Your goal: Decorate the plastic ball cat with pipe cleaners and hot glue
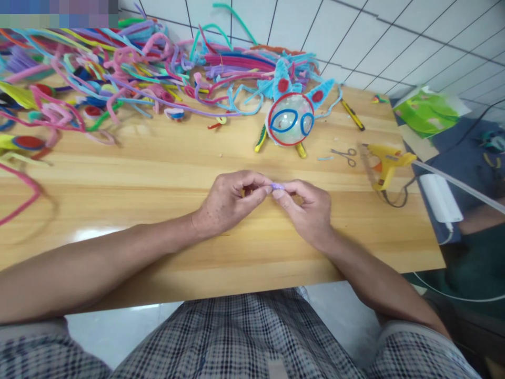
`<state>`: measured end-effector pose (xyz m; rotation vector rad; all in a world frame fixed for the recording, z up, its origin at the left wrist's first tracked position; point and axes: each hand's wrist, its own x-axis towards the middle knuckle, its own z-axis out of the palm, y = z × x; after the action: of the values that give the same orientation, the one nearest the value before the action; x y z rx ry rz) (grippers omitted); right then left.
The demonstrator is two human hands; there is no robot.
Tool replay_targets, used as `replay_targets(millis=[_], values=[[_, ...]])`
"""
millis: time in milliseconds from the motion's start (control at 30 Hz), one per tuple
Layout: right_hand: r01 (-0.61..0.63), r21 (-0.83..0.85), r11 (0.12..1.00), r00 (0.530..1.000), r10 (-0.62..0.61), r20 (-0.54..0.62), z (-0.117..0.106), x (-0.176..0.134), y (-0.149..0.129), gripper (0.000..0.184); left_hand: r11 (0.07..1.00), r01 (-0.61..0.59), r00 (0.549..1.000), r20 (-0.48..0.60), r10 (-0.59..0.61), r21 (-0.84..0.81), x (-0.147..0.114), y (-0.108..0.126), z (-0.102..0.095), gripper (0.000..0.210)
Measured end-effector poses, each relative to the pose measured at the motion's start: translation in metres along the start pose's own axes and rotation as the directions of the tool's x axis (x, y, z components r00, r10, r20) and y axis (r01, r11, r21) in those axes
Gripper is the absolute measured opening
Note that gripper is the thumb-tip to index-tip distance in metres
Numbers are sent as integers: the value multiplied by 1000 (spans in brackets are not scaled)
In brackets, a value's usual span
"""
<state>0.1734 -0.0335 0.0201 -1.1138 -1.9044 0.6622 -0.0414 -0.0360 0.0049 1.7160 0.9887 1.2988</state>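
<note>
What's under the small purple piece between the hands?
Wooden tabletop shows below the purple piece, between the left hand and right hand; what lies directly beneath is covered by the piece and fingertips.

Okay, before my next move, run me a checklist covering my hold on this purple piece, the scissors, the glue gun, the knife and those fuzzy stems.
1. Small purple fuzzy piece pinched between the fingers of left hand and right hand: ok.
2. Small grey metal scissors lying apart from both hands: ok.
3. Yellow plastic glue gun clear of both hands: ok.
4. Glue gun hot: cannot tell.
5. Blade of the slim yellow-and-black utility knife fully retracted: cannot tell.
6. Multicoloured fuzzy stems sorted: not ok, many lie tangled at the table's far left.
</note>
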Motion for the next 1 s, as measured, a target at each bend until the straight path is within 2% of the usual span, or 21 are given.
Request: replay_targets(millis=[233,367,467,633,1000], values=[[44,25,999,999,-43,-18,1,0,3,4,1000,17,1000,20,-16,-13,-1,1,0,11],[81,49,995,995,-78,-66,2,-2,10,24,1000,15,1000,24,-15,-5,0,0,0,11],[154,38,987,985,-151,-78,2,-2,13,29,1000,15,999,38,-16,15,-1,0,0,11],[272,-1,962,960,-271,-67,2,2,12,27,1000,21,997,67,-22,18,-1,1,-1,15],[302,-14,953,952,-303,-41,3,3,11,23,1000,9,995,104,-9,5,-2,0,-1,16]])
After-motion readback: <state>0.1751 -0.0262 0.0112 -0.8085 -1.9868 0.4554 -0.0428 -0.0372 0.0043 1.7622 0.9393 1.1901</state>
